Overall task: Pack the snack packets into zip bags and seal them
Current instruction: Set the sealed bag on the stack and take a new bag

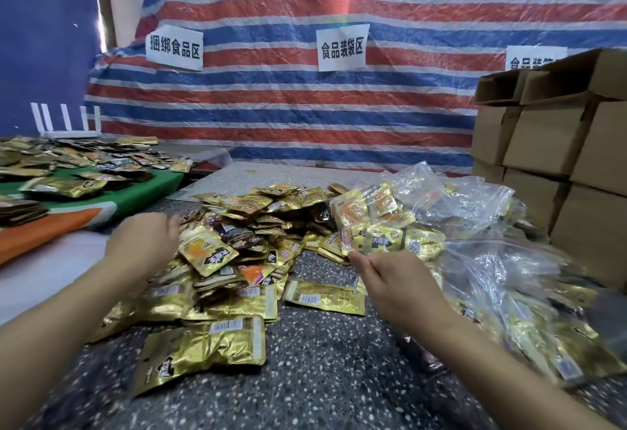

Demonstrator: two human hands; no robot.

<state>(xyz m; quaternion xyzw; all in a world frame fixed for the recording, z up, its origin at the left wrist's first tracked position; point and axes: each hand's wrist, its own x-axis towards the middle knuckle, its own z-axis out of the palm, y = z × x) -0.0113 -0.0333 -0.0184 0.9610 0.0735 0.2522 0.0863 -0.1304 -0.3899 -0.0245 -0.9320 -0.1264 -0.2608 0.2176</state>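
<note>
A big heap of gold snack packets (pixel 251 236) lies on the dark speckled table (pixel 322 372). My right hand (pixel 397 283) pinches the lower edge of a clear zip bag (pixel 369 222) that has several gold packets inside and is held up above the heap's right side. My left hand (pixel 146 243) is blurred and reaches over the heap's left edge, fingers stretched toward a gold and orange packet (pixel 207 253), and it holds nothing that I can see. Loose packets (pixel 203 348) lie face down near the front.
Filled clear zip bags (pixel 502 260) are piled at the right, in front of stacked cardboard boxes (pixel 556 144). More packets (pixel 68 165) cover a green and orange cloth at the left, with a white router (pixel 68 124) behind. A striped tarpaulin (pixel 305 107) with paper signs hangs at the back.
</note>
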